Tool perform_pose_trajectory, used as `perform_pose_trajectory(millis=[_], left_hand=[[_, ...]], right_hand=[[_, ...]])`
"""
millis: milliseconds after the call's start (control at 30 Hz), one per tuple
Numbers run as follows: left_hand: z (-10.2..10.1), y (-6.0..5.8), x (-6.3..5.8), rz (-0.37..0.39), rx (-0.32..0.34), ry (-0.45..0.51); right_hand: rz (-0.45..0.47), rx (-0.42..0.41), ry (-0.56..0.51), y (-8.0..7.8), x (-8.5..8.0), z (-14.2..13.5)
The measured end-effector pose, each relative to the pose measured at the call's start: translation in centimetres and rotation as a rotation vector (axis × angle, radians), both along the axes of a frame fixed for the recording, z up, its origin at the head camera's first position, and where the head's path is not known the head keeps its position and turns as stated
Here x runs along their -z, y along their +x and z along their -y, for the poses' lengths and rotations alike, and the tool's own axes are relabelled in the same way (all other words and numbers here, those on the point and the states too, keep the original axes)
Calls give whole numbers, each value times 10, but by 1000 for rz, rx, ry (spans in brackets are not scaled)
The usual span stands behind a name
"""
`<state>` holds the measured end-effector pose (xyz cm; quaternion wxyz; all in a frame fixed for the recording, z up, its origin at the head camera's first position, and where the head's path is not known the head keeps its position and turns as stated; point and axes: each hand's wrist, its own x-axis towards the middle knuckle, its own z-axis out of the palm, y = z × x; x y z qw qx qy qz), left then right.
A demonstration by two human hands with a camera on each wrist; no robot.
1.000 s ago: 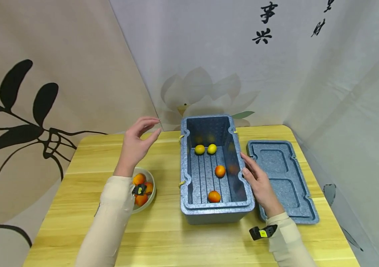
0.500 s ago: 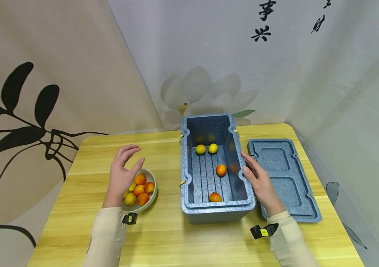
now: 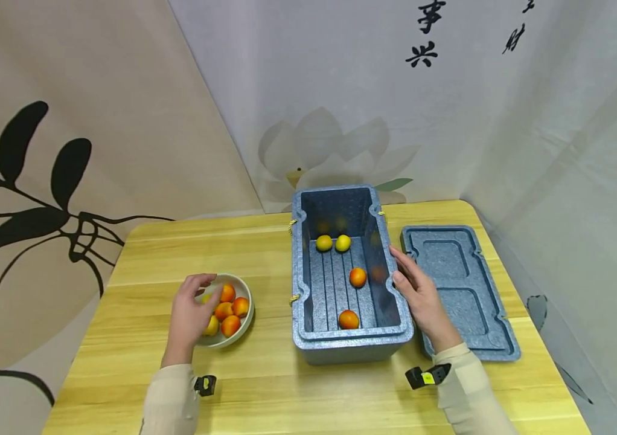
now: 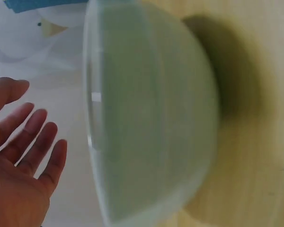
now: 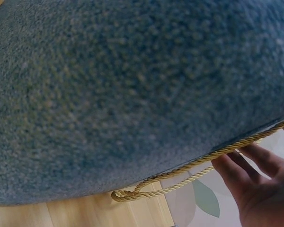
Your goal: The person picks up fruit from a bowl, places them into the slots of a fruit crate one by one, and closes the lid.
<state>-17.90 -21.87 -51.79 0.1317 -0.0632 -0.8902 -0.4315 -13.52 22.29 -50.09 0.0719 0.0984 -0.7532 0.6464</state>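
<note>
Head view: box (image 3: 353,345) points lengthwise away, left hand (image 3: 189,311) loosely spread, empty, right hand (image 3: 422,303) relaxed, touching it.

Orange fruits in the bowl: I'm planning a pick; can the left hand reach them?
Probably yes: the empty left hand hovers at the open bowl, and nothing covers the orange fruits.

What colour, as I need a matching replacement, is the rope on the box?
The rope is golden yellow, twisted; the right wrist view shows it best.

Left grip (image 3: 188,314) lowered, closer to fruit bowl (image 4: 156,113)
</note>
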Motion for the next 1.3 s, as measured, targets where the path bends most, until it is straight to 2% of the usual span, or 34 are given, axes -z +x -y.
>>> perform_pose_trajectory(millis=[167, 433, 600, 667, 900, 1300], left_hand=[[2, 6, 13, 38, -1, -27], [-2, 12, 24, 117, 21, -57], [-5, 12, 30, 105, 22, -147], [-8, 12, 31, 107, 14, -191], [-16, 16, 29, 219, -45, -285], [-22, 18, 32, 218, -87, -333]], right_hand=[[12, 1, -2, 0, -1, 0], [7, 1, -7, 0, 2, -1], [4, 2, -7, 0, 1, -1], [9, 0, -6, 0, 0, 0], [6, -3, 4, 0, -1, 1], [17, 6, -5, 0, 2, -1]])
